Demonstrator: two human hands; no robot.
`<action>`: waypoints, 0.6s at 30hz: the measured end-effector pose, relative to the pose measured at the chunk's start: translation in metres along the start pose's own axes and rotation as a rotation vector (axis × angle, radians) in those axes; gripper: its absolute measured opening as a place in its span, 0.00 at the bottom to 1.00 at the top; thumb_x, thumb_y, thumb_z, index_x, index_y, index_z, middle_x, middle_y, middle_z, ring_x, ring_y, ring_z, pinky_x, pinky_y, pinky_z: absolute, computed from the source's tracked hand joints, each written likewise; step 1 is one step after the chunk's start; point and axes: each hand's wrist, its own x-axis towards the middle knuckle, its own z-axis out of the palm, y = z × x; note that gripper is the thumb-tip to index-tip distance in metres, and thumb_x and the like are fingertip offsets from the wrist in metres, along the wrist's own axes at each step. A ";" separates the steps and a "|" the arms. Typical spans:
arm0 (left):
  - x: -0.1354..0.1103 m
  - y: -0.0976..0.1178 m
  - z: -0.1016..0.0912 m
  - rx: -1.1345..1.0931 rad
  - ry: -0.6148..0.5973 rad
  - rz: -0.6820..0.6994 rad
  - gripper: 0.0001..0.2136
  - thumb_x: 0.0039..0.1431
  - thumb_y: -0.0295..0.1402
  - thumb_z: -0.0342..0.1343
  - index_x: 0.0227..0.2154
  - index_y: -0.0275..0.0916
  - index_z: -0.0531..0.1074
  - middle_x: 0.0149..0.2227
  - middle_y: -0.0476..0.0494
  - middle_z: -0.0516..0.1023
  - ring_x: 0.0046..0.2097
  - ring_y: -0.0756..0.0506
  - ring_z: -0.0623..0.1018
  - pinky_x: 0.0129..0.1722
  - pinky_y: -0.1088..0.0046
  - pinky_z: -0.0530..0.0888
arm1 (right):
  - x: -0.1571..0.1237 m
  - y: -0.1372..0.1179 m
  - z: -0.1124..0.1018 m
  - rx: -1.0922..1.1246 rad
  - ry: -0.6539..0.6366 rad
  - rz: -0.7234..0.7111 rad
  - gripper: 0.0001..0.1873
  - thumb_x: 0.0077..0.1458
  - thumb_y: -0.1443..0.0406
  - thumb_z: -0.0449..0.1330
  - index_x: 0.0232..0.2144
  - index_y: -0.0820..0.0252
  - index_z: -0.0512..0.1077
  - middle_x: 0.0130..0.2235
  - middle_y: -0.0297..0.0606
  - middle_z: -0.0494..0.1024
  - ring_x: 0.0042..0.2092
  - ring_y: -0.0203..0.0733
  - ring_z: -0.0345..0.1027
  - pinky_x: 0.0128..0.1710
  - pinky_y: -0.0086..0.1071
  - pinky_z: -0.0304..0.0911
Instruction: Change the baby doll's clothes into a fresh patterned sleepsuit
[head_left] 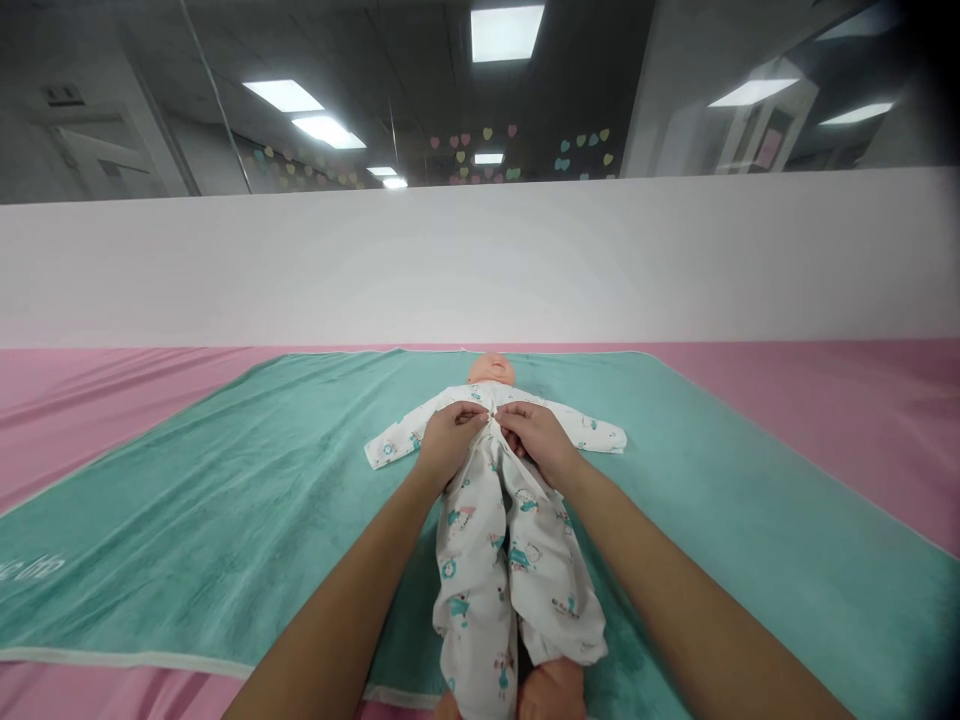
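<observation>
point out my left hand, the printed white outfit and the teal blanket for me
Left hand (451,437): head view, on the back of the hand
Printed white outfit (472,530): head view, on its leg at picture left
Teal blanket (277,500): head view, on a bare stretch at picture left

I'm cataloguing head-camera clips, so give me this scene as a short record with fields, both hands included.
Left hand: fingers pinching the front of the white printed clothing
Right hand: pinching the same clothing, close beside the left
Doll: on its back, head away from the camera, sleeves spread to both sides
Surface: teal blanket over pink cloth
Background: white wall panel; ceiling lights above
Unclear: whether a fastening lies between the fingertips
</observation>
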 end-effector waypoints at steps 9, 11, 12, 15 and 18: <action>0.002 0.000 0.000 -0.039 0.008 -0.021 0.08 0.50 0.34 0.56 0.32 0.37 0.75 0.31 0.47 0.77 0.34 0.49 0.74 0.34 0.76 0.68 | 0.000 0.000 0.000 -0.014 0.004 -0.005 0.09 0.45 0.60 0.58 0.26 0.61 0.70 0.22 0.30 0.67 0.20 0.28 0.57 0.18 0.23 0.53; 0.002 0.000 0.000 -0.015 0.010 -0.005 0.08 0.50 0.34 0.56 0.31 0.37 0.74 0.31 0.48 0.77 0.34 0.49 0.74 0.34 0.76 0.68 | 0.000 0.000 0.000 -0.005 -0.006 -0.008 0.09 0.46 0.60 0.58 0.26 0.61 0.70 0.23 0.30 0.68 0.20 0.28 0.58 0.17 0.22 0.53; 0.002 0.000 0.000 -0.006 0.013 0.003 0.07 0.51 0.34 0.55 0.31 0.37 0.74 0.31 0.48 0.77 0.34 0.49 0.74 0.35 0.76 0.68 | 0.000 -0.001 0.000 0.002 -0.010 -0.004 0.09 0.46 0.60 0.57 0.26 0.61 0.69 0.23 0.30 0.69 0.20 0.28 0.59 0.17 0.22 0.53; 0.002 -0.001 0.001 -0.026 0.024 -0.005 0.07 0.51 0.34 0.55 0.31 0.37 0.74 0.31 0.48 0.77 0.34 0.49 0.74 0.35 0.76 0.68 | 0.000 -0.002 0.001 0.014 -0.010 0.016 0.08 0.46 0.61 0.57 0.25 0.61 0.68 0.23 0.30 0.69 0.20 0.28 0.60 0.17 0.22 0.53; 0.002 -0.002 0.001 -0.072 0.019 -0.026 0.08 0.51 0.34 0.55 0.31 0.37 0.74 0.32 0.47 0.77 0.34 0.49 0.73 0.35 0.76 0.68 | -0.001 -0.003 0.001 0.006 -0.006 0.020 0.07 0.46 0.62 0.57 0.25 0.60 0.68 0.22 0.30 0.69 0.20 0.29 0.60 0.17 0.22 0.54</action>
